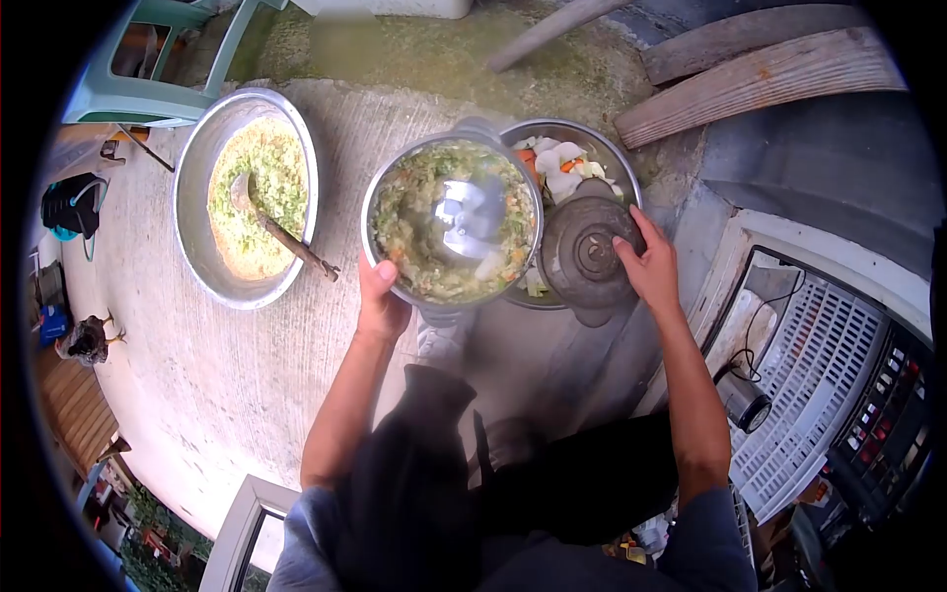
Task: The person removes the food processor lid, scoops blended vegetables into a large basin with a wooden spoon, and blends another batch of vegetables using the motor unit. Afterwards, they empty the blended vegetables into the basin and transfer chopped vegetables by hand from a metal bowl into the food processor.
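Note:
My left hand is closed on the side of a food processor bowl, thumb over its rim. Chopped green and orange vegetables line the inside, around a shiny blade at the centre. A round dark lid is gripped at its right edge by my right hand; it is off the bowl. Under the lid, a metal basin contains cut white and orange vegetable pieces, partly hidden. To the left, an oval-looking metal basin contains chopped green and yellowish food, with a wooden-handled ladle resting in it.
A green plastic chair stands at the upper left. Wooden beams lie at the upper right, above a white-framed opening and a white plastic crate. On the concrete floor, a chicken stands at far left.

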Action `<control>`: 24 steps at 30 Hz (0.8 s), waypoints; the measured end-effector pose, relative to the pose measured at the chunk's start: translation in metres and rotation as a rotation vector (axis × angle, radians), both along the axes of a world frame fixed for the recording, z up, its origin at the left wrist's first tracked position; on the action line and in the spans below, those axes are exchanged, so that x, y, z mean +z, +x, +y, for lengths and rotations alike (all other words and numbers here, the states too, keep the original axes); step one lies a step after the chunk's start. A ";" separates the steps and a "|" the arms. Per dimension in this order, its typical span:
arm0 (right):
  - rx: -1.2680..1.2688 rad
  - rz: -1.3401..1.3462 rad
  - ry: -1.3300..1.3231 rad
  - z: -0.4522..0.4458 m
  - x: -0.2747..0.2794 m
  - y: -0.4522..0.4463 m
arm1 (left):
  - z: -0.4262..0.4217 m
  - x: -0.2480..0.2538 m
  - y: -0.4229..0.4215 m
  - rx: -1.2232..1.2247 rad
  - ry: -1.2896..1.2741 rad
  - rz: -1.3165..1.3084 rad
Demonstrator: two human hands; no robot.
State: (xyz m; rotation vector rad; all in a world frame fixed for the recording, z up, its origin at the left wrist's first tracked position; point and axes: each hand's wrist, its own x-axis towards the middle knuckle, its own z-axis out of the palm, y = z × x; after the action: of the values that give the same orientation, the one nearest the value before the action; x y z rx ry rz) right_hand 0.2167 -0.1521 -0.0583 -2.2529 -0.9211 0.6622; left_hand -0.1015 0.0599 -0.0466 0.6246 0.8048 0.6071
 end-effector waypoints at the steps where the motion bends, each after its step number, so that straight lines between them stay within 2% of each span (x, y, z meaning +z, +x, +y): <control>1: 0.104 -0.256 -0.082 0.006 0.000 -0.001 | 0.003 0.002 0.000 0.007 0.021 0.010; 4: 0.253 -0.616 -0.088 0.025 0.004 -0.009 | 0.008 0.008 0.005 0.042 0.076 0.011; 5: 0.214 -0.670 -0.114 0.029 0.009 -0.015 | 0.009 0.011 0.007 0.040 0.093 0.031; 8: 0.095 -0.155 0.191 0.059 0.042 -0.038 | 0.012 0.004 0.011 0.065 0.241 0.028; 9: 0.130 0.027 0.282 0.071 0.059 -0.052 | 0.012 0.005 0.013 0.055 0.251 0.036; 11: 0.373 -0.005 0.377 0.095 0.088 -0.077 | 0.013 0.008 0.016 0.030 0.278 0.049; 14: 0.567 -0.095 0.353 0.114 0.090 -0.098 | 0.011 0.005 0.018 0.028 0.280 0.055; 19: 0.609 -0.109 0.265 0.120 0.078 -0.105 | 0.013 0.005 0.012 -0.067 0.284 0.070; 24: 0.588 -0.086 0.257 0.124 0.079 -0.106 | 0.015 -0.001 0.011 -0.051 0.240 0.038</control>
State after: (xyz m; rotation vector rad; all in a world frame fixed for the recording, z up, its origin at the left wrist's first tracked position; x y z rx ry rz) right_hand 0.1106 -0.0279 0.0204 -1.7916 -1.6380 0.6471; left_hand -0.0909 0.0747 -0.0477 0.8752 0.7546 0.6520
